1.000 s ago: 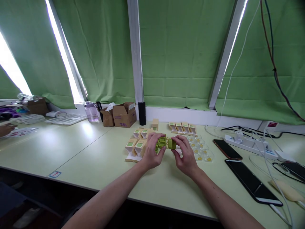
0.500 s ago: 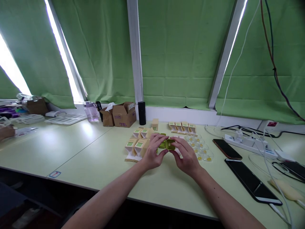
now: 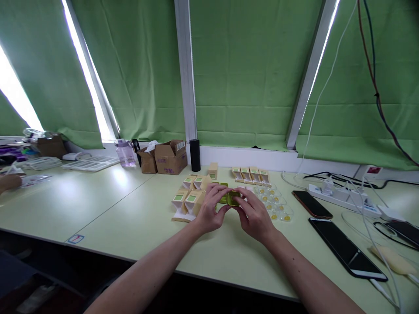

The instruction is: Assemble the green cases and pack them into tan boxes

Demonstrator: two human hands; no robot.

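A small olive-green square cup (image 3: 232, 200) is held above the table between both hands, its open side facing me. My left hand (image 3: 211, 211) pinches its left edge between thumb and fingers. From the right, my right hand (image 3: 257, 216) grips it, with a fingertip bent over the opening that covers part of the inside. Another green piece (image 3: 223, 199) shows partly behind my left fingers. Small beige cartons (image 3: 194, 201) with green labels stand left of my left hand. Clear rounded pieces with yellow centres (image 3: 275, 204) lie right of my right hand.
A row of beige cartons (image 3: 251, 175) and a single carton (image 3: 213, 170) stand at the back. Phones (image 3: 347, 248) and a power strip (image 3: 343, 198) with cables lie right. Cardboard boxes (image 3: 170, 158), a black cylinder (image 3: 195, 155) and a bottle (image 3: 125, 153) line the wall. Another person's hand (image 3: 9, 182) is far left.
My right fingers have curled over the cup's opening, which was more exposed before. My left hand stays nearly still. At far left, the other person's hand has shifted slightly.
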